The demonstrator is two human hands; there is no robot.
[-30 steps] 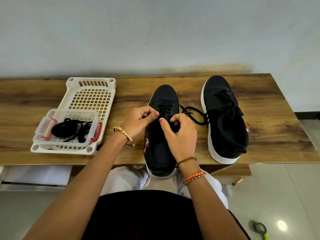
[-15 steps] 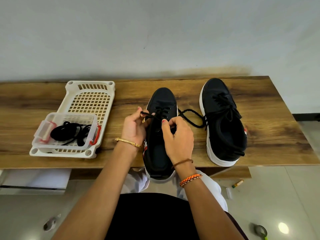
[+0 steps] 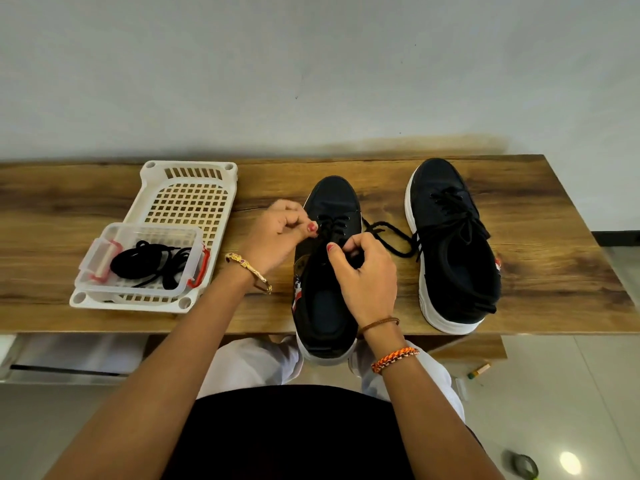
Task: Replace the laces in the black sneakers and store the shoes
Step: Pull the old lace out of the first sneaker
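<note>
On table (image 3: 554, 237) | clear box (image 3: 104, 285) in basket (image 3: 221, 174): black laces (image 3: 145, 265) | both hands' fingers (image 3: 304, 226) pinch sneaker (image 3: 332, 199) lace (image 3: 391, 237)

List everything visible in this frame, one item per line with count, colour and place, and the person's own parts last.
sneakers: 2, black with white soles, on the table; left sneaker under the hands, right sneaker beside it
lace: 1, black, trailing between the sneakers
basket: 1, white, table left
clear box: 1, red clips, lying in the basket's near end
spare laces: black bundle, inside the box
table: 1, brown wood, against a grey wall
small objects: 2, floor at lower right, unclear
left hand: pinching the lace at the left sneaker's eyelets
right hand: gripping the lace over the tongue
</note>
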